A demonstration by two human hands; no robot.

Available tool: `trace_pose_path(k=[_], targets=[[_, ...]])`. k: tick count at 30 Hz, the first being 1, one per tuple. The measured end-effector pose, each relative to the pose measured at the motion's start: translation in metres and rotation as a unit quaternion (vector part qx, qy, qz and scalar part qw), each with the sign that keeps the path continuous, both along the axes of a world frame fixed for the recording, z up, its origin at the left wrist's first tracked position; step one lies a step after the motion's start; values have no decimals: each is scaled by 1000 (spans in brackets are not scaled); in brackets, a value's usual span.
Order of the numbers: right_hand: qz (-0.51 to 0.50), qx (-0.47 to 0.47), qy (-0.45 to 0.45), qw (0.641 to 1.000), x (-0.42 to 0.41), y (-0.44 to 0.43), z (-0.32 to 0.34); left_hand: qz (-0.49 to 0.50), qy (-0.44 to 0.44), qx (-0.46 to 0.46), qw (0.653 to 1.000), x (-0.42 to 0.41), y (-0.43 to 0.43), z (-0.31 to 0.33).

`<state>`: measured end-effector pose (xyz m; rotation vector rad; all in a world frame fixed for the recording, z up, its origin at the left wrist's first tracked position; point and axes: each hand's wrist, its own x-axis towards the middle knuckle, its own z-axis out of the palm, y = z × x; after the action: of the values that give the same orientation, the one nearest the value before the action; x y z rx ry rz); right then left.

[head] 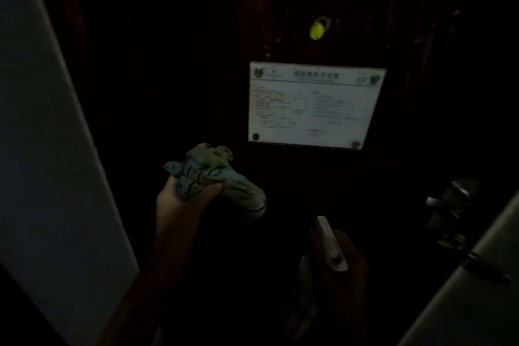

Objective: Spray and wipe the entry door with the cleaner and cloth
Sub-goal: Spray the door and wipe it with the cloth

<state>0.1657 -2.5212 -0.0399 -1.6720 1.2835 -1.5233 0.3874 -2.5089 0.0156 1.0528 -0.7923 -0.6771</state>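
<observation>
Fingers of the left hand clench the bunched cloth before the dark entry door, below its placard. Right hand grips the cleaner. Spraying appears due; next, aim the nozzle at the panel.

Count of items in view:

- two hands: one left hand, one right hand
- one cloth
- one spray bottle; only its pale head can be made out
- one door
- one placard, carrying two fastener caps at its lower corners and two emblems at its upper corners
- one yellow peephole cover
- one group of lock hardware; its separate parts cannot be counted in the dark
- two pale panels, one at each side edge
</observation>
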Motion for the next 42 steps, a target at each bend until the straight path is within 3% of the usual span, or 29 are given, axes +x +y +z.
trace_pose_path(k=[5,8,15,21,34,42], targets=[[-124,-59,3,991,-44,10,3,-42,-19,-16,999,-46,-19,2],[-169,-31,-3,985,-65,31,5,-96,-13,-4,995,-78,-19,-4],[-159,65,17,985,-96,74,5,-160,33,19,986,-118,-14,-16],[-220,29,-36,974,-90,95,1,-164,49,20,985,-113,2,-10],[-209,-6,-94,973,-73,118,8,-158,62,27,985,-94,28,-7],[-188,0,-80,979,-79,116,5,-146,57,20,987,-98,34,1]])
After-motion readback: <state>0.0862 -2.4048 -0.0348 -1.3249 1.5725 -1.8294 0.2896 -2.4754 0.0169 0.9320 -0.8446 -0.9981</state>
